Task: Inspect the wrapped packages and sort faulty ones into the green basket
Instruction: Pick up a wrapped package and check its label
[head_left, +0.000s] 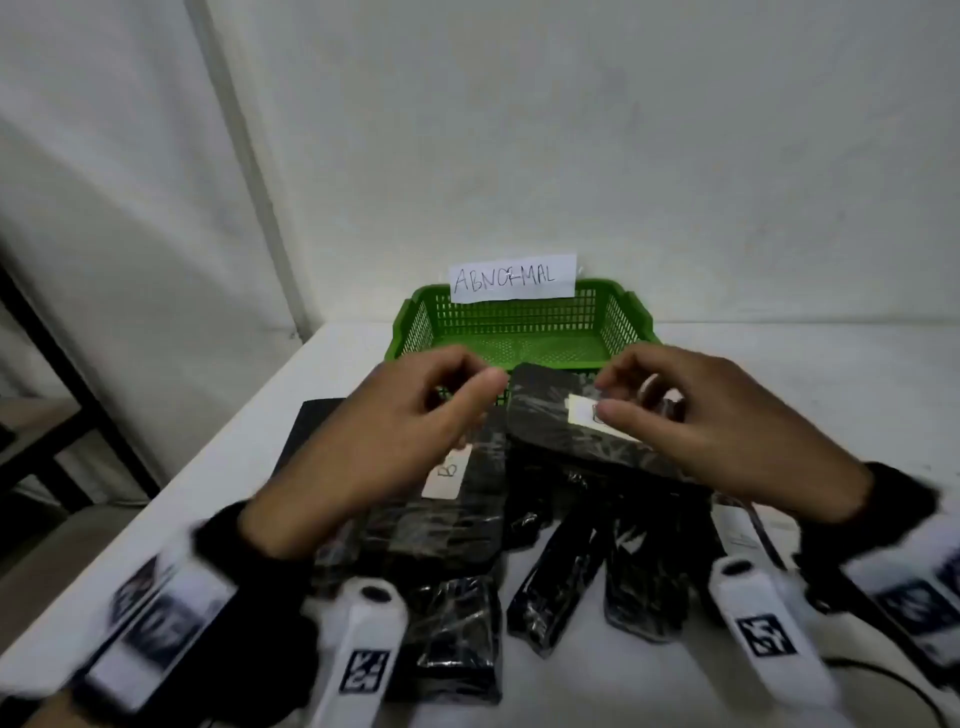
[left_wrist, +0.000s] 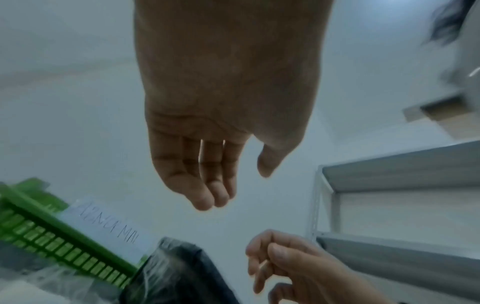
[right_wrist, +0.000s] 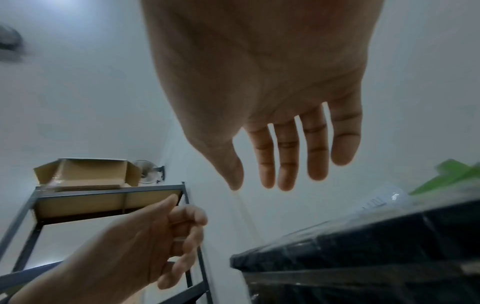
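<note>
A green basket (head_left: 524, 332) labelled "ABNORMAL" stands at the back of the white table (head_left: 218, 467). In front of it lies a pile of black plastic-wrapped packages (head_left: 467, 613). The top package (head_left: 550, 415), which bears a white label, leans against the basket's front. My left hand (head_left: 457, 384) hovers at its left end with loosely curled fingers that hold nothing. My right hand (head_left: 618, 395) hovers over the label, also empty. The wrist views show relaxed fingers on the left hand (left_wrist: 215, 185) and the right hand (right_wrist: 272, 174), with the top package (right_wrist: 363, 246) below.
The table's left edge (head_left: 156, 530) drops off beside a dark frame. A metal shelf rack (right_wrist: 109, 193) carries an open cardboard box (right_wrist: 85, 172). Another grey shelf (left_wrist: 402, 185) stands on the other side. A black cable (head_left: 883, 675) lies at the front right.
</note>
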